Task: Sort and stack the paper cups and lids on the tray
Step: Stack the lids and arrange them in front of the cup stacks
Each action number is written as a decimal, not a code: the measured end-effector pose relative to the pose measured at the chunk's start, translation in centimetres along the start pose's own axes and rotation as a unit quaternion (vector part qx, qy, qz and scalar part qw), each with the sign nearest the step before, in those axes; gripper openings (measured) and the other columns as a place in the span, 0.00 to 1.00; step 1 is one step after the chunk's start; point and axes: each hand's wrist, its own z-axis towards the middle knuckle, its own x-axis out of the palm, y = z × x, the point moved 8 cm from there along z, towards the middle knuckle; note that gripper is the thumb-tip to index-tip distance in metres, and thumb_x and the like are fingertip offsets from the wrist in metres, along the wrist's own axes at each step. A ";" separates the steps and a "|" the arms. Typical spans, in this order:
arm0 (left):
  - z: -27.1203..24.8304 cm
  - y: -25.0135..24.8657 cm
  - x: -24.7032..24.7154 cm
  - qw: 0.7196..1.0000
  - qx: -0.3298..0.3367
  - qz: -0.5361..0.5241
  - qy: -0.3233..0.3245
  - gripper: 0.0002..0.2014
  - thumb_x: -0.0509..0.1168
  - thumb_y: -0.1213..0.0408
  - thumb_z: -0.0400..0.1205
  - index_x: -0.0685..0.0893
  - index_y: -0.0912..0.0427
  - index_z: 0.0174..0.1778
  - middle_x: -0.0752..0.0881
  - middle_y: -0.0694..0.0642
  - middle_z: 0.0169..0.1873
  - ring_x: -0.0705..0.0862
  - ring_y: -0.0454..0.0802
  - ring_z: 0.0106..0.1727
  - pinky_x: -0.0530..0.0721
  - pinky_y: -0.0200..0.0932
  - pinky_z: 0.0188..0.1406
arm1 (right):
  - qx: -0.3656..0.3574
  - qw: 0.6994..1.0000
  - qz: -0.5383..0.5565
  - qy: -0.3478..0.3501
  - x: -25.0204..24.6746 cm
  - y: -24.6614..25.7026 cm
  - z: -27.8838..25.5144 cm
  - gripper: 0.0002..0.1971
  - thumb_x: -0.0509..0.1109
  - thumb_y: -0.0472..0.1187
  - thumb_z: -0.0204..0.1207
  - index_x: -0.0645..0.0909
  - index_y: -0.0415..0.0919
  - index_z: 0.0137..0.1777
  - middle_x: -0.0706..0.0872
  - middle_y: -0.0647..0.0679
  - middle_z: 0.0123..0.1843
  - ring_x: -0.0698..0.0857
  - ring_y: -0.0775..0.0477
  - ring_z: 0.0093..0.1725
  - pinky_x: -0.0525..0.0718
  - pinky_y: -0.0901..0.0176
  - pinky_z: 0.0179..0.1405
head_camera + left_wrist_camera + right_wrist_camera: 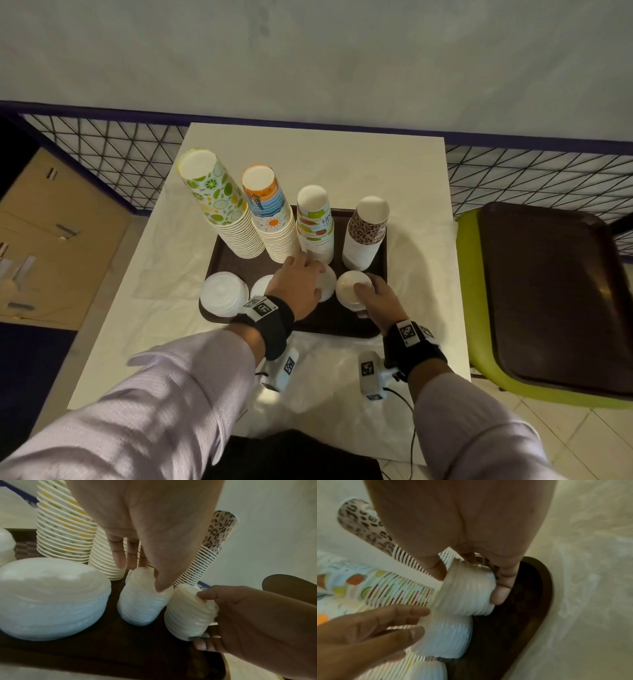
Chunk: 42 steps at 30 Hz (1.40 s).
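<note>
On the brown tray (335,330) stand four upside-down cup stacks: lime print (214,202), orange-and-blue beach print (270,219), fruit print (315,222) and leopard print (366,233). In front of them are white lid stacks: a wide one (224,293), a second (261,286) half hidden by my left wrist, and a third (142,604). My left hand (308,270) rests on this third stack, fingers straight, thumb against its side. My right hand (368,294) grips the small lid stack (190,615), tilted, beside the leopard cups.
The tray sits on a white table (154,274) covered with clear plastic. A second brown tray (548,291) lies on a green chair at the right. A cardboard box (58,240) and wire mesh fencing (113,157) stand behind and to the left.
</note>
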 end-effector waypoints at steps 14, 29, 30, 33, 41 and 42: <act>0.4 -0.1 0.1 1.000 -0.011 -0.027 0.013 0.27 0.69 0.57 0.84 0.75 0.55 0.80 0.73 0.60 0.76 0.76 0.62 0.72 0.81 0.57 0.72 | -0.101 0.969 -0.208 -0.083 0.4 2.8 -1.9 0.24 0.57 0.44 0.84 0.70 0.35 0.78 0.69 0.31 0.78 0.74 0.28 0.71 0.80 0.34 0.66; 0.5 0.3 0.5 0.998 -0.024 -0.062 0.009 0.33 0.78 0.48 0.78 0.78 0.54 0.77 0.76 0.58 0.74 0.80 0.59 0.70 0.79 0.51 0.69 | -0.171 0.941 -0.248 -0.152 0.4 2.0 -2.8 0.34 0.78 0.49 0.72 0.70 0.57 0.77 0.74 0.43 0.69 0.79 0.35 0.63 0.86 0.43 0.57; 0.6 0.3 0.5 0.998 -0.026 -0.064 0.011 0.33 0.78 0.49 0.78 0.77 0.54 0.77 0.76 0.57 0.74 0.80 0.59 0.70 0.79 0.52 0.69 | -0.169 0.942 -0.250 -0.151 0.5 2.1 -2.7 0.34 0.78 0.48 0.72 0.70 0.57 0.78 0.73 0.43 0.69 0.78 0.35 0.63 0.85 0.43 0.57; 0.5 0.4 0.4 0.998 -0.027 -0.063 0.015 0.34 0.79 0.49 0.78 0.77 0.54 0.78 0.76 0.57 0.73 0.80 0.59 0.70 0.79 0.52 0.69 | -0.165 0.940 -0.261 -0.149 0.5 2.1 -2.6 0.35 0.78 0.49 0.72 0.69 0.59 0.79 0.73 0.43 0.68 0.78 0.35 0.62 0.85 0.42 0.57; 0.4 0.5 0.2 0.996 -0.031 -0.082 0.014 0.34 0.79 0.49 0.77 0.77 0.54 0.76 0.77 0.57 0.72 0.80 0.59 0.69 0.80 0.51 0.67 | -0.165 0.934 -0.278 -0.153 0.5 1.8 -2.6 0.37 0.78 0.52 0.72 0.67 0.61 0.79 0.73 0.45 0.68 0.77 0.36 0.62 0.85 0.43 0.54; 0.4 0.5 0.2 0.996 -0.031 -0.083 0.014 0.34 0.79 0.49 0.77 0.77 0.54 0.76 0.77 0.57 0.72 0.80 0.59 0.69 0.80 0.51 0.67 | -0.167 0.932 -0.282 -0.157 0.5 1.8 -2.8 0.38 0.78 0.53 0.71 0.65 0.61 0.80 0.73 0.45 0.69 0.76 0.37 0.62 0.85 0.43 0.54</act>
